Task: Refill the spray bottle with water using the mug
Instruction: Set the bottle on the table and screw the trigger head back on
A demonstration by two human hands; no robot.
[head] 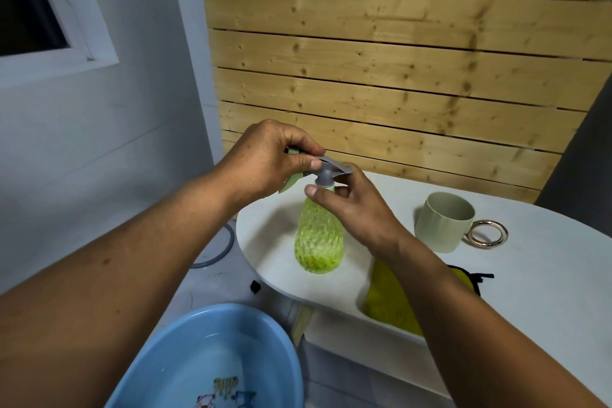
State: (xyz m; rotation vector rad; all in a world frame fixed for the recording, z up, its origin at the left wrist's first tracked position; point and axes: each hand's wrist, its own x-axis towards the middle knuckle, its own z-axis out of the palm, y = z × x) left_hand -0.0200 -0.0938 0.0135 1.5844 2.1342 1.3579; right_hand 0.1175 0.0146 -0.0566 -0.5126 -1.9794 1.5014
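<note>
**Gripping the sprayer head, both hands at the bottle's neck**

Standing upright near the left end of the white table (546, 291), the green spray bottle (318, 235) sits at the middle of the view. The left hand (265, 162) curls over the grey sprayer head (326, 170) from ten o'clock, thumb and fingers closed on it. The right hand (357, 209) comes in from four o'clock, its thumb and fingers pinching the bottle's neck just under the grey collar. The pale green mug (442, 222) stands at three o'clock of the bottle, well apart from it, with its ring handle pointing right; whether it holds water cannot be told. A yellow cloth (390, 305) lies at five o'clock, partly under the right forearm. A blue basin (212, 364) holding water sits on the floor at seven o'clock.
</note>
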